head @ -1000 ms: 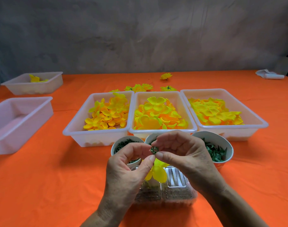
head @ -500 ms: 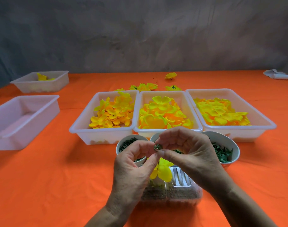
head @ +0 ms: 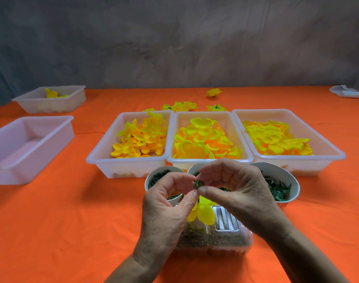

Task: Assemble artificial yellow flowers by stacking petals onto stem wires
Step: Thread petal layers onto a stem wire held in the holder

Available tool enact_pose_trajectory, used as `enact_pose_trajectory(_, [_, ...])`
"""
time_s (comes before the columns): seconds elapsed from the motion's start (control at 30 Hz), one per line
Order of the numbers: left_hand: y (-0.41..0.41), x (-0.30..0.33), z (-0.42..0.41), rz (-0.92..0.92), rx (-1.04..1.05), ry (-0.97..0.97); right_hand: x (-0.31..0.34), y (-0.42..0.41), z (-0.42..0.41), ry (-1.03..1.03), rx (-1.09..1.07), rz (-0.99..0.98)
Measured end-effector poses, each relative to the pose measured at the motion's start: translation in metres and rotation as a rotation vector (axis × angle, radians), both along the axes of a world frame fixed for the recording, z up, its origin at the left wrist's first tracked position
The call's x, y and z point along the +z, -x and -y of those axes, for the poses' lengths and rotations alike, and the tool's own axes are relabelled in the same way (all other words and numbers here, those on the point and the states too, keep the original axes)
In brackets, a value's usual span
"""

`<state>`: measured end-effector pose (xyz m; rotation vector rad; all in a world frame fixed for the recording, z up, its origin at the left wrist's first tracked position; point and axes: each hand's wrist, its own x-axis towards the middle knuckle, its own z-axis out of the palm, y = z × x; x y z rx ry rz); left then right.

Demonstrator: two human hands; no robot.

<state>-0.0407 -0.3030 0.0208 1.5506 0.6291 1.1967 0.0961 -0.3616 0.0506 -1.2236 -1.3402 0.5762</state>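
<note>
A small dark green round piece [head: 197,184] was held up over the near middle of the tabletop [head: 51,221], pinched from both sides. The left hand [head: 166,207] gripped it between thumb and forefinger from the left, and the right hand [head: 235,193] pinched it from the right with curled fingers, so the two hands met at the piece. Just beneath it hung a cluster of yellow petals [head: 203,214], below the left hand's thumb; whether a stem wire ran through them could not be told.

Under the hands lay a clear plastic box [head: 225,240] with brownish contents. Behind the hands stood three white bowls: the left bowl [head: 154,176] and the right bowl [head: 287,180] held dark green parts, and the middle bowl [head: 191,170] was mostly hidden. Farther back sat three white trays side by side, the left tray [head: 105,158], the middle tray [head: 211,160] and the right tray [head: 327,154], each filled with yellow and orange petals. A few finished flowers [head: 180,106] lay beyond them on the orange cloth.
</note>
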Motion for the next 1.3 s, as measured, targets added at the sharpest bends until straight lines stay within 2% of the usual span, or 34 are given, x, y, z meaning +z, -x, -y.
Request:
enact_pose_trajectory(0.2, [0.003, -0.001, 0.003, 0.004, 0.018, 0.016, -0.006, -0.002, 0.001, 0.033, 0.005, -0.002])
enact_pose_trajectory(0.53, [0.008, -0.01, 0.0, -0.14, 0.042, -0.027, -0.022, -0.004, 0.001, 0.109, -0.035, 0.087])
enact_pose_trajectory(0.7, [0.007, -0.014, 0.0, -0.154, 0.045, -0.02, -0.027, -0.004, 0.003, 0.117, -0.047, 0.083])
enact_pose_trajectory(1.13, [0.006, -0.017, 0.0, -0.132, 0.058, -0.038, -0.033, -0.005, 0.004, 0.132, -0.023, -0.03])
enact_pose_trajectory(1.3, [0.007, -0.018, -0.001, -0.141, 0.063, -0.095, -0.035, -0.005, 0.003, 0.079, -0.014, -0.087])
